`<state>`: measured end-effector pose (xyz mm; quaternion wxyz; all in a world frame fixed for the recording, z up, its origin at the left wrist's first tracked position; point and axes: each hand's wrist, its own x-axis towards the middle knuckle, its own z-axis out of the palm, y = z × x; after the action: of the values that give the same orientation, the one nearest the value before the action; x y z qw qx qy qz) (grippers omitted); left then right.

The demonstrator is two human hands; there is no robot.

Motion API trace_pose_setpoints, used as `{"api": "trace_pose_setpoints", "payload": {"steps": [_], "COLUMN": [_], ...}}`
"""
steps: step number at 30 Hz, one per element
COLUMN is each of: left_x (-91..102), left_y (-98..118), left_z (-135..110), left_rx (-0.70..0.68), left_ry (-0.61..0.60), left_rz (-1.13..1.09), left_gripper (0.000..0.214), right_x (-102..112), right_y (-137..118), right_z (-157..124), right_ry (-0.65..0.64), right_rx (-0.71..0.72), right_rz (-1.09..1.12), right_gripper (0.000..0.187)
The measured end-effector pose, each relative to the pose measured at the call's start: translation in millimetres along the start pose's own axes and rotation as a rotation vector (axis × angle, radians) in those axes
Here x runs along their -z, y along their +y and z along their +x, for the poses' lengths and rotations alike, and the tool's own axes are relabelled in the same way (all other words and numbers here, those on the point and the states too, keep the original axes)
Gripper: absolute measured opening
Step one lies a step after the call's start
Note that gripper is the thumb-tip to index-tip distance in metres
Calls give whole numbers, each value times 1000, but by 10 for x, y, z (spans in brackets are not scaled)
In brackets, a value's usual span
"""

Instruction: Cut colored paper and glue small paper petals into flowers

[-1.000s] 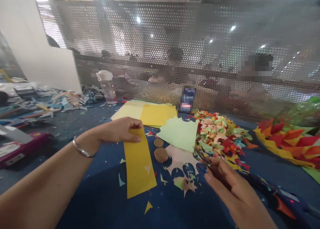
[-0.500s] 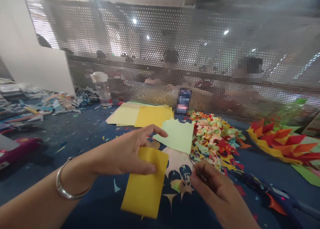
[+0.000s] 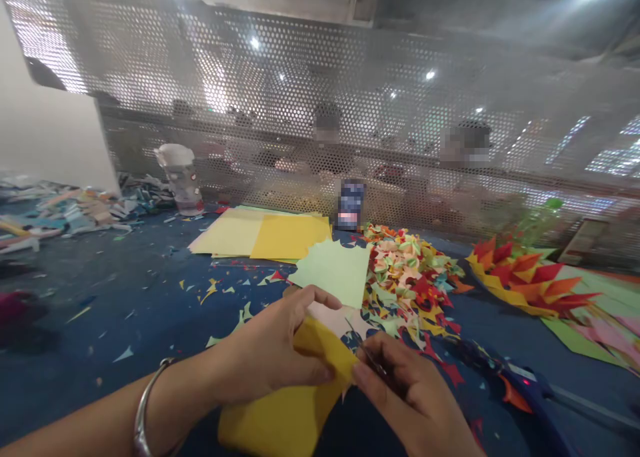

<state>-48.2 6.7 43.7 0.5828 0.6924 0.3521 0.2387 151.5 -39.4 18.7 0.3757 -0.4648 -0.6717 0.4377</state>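
My left hand gripped the yellow paper, long axis slanting toward me and left, its right edge at my right hand, touching or just beside, couldn't tell, fingers closed on a metal tool.

A white-lidded clear plastic cup is placed far left, a dark rectangular phone to its right, before a grey perforated metal screen.

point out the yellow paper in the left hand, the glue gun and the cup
Yellow paper (image 3: 277,417): head view, on its lower part
Glue gun (image 3: 539,400): head view, on its blue body
Cup (image 3: 184,184): head view, on its side
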Motion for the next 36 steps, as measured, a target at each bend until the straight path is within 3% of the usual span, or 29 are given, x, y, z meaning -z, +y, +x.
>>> {"api": "trace_pose_setpoints", "payload": {"steps": [5, 12, 15, 25, 36], "left_x": [-40, 15, 80, 113, 95], "left_y": [-22, -89, -72, -69, -78], "left_z": [27, 55, 63, 57, 57], "left_rx": [190, 253, 281, 173, 88], "left_ry": [-9, 115, 112, 25, -18], "left_rz": [-167, -294, -328, -211, -154], "left_gripper": [20, 26, 24, 25, 24], "right_x": [2, 78, 115, 167, 171], "right_y": [29, -14, -5, 61, 46], "right_z": [10, -22, -15, -10, -30], "right_ry": [24, 147, 154, -4, -41], "right_rx": [17, -46, -46, -42, -20], "right_rz": [7, 31, -15, -250, -321], "right_gripper": [26, 35, 34, 35, 37]}}
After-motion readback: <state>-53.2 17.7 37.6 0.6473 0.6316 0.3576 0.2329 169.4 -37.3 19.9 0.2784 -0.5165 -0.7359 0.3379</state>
